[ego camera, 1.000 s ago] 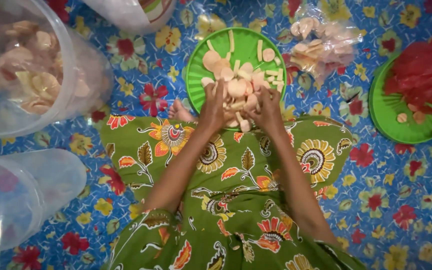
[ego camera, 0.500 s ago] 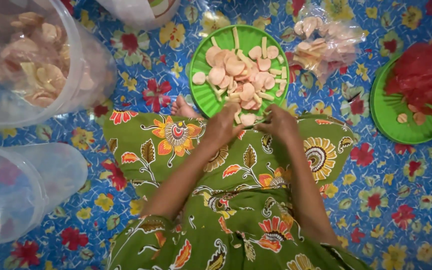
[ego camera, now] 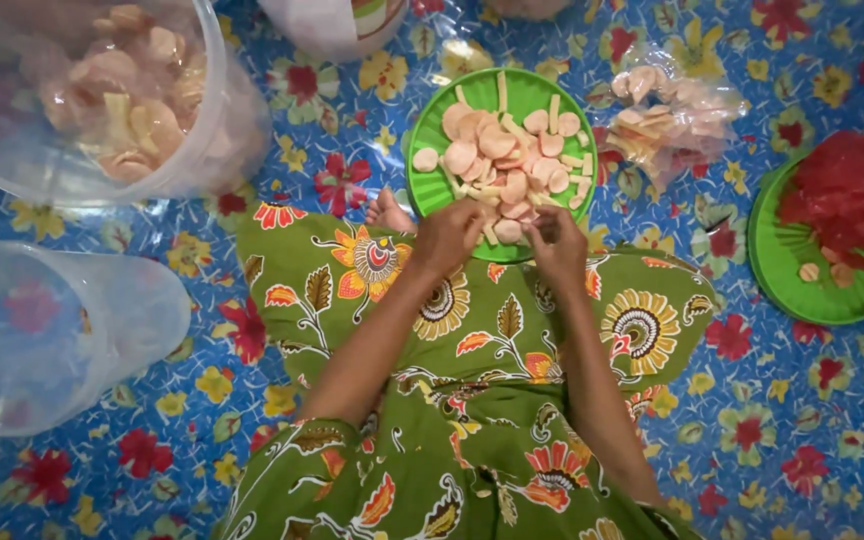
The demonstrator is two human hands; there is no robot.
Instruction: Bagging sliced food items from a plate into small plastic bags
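A green plate (ego camera: 432, 130) lies ahead of my knees, heaped with pale pink round crackers (ego camera: 487, 150) and yellowish stick pieces. My left hand (ego camera: 447, 238) rests at the plate's near rim, fingers curled around a few pieces. My right hand (ego camera: 557, 245) is beside it, fingertips pinched over the pieces at the rim. Both forearms run down over my lap, which is covered in green flowered cloth (ego camera: 472, 400).
A clear plastic bag of crackers (ego camera: 672, 115) lies right of the plate. A second green plate (ego camera: 802, 285) holds a red bag (ego camera: 857, 195). A clear tub of crackers (ego camera: 102, 95) and an empty clear tub (ego camera: 42, 335) stand left. A bare foot (ego camera: 389, 212) shows.
Both hands have drawn back from the middle of the plate to its near rim. The view has shifted slightly, the plate now sitting a little higher.
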